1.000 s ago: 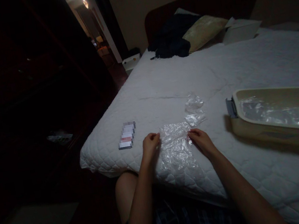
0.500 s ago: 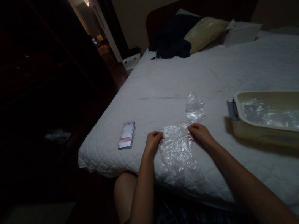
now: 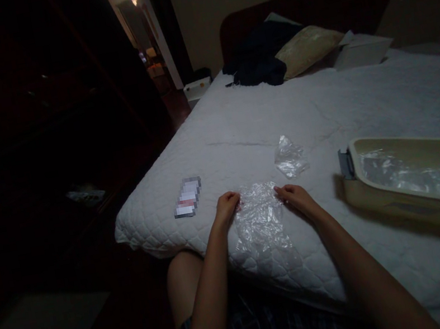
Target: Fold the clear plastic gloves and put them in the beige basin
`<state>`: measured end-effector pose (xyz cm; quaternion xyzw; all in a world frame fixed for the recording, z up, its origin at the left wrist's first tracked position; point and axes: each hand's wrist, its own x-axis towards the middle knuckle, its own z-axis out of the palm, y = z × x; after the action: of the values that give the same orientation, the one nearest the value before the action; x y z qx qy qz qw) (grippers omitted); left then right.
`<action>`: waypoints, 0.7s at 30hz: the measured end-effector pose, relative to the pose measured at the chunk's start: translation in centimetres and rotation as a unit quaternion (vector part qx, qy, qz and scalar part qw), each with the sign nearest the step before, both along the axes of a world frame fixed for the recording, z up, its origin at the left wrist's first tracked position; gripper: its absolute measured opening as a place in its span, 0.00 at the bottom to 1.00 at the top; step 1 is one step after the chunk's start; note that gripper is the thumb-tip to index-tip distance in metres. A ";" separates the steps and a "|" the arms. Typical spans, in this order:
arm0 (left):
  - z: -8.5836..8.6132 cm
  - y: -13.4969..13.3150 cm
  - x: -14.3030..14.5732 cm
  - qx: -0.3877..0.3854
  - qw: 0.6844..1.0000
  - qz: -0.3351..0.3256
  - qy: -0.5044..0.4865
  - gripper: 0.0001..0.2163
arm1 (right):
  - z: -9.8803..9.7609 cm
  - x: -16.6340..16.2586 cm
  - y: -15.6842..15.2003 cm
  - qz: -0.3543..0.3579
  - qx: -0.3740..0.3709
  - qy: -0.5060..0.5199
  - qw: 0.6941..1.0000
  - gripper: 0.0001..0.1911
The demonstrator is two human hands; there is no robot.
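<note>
A clear, crinkled plastic bag (image 3: 260,219) lies spread over the near edge of the white quilted bed (image 3: 232,117). My left hand (image 3: 228,206) pinches its upper left corner, fingers closed. At the upper right corner, my right hand (image 3: 293,197) pinches the plastic between thumb and fingers. The bag's top edge is stretched fairly straight between both hands. Just beyond my right hand rests a second clear plastic bag (image 3: 289,157), crumpled and touched by neither hand.
A beige plastic bin (image 3: 406,205) with a grey latch stands on the right, clear plastic inside it. A phone with a blurred screen (image 3: 187,197) lies left of my hands. Dark clothing (image 3: 257,61), a tan pillow (image 3: 308,49) and a white box (image 3: 364,51) sit near the headboard.
The view has shifted slightly, moving the scene a little rightward. Both hands keep their hold at the bag's top corners, and the bag lies almost as before.
</note>
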<state>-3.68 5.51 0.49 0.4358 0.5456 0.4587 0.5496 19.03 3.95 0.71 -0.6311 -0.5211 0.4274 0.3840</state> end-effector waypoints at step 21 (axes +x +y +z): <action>0.0 0.1 0.1 0.003 0.999 0.008 0.034 0.10 | -1.4 0.9 2.4 -0.020 0.123 0.046 0.991 0.21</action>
<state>-3.62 5.58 0.45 0.4484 0.5658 0.4500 0.5256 19.98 6.33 -0.71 -0.5692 -0.5385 0.3812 0.4906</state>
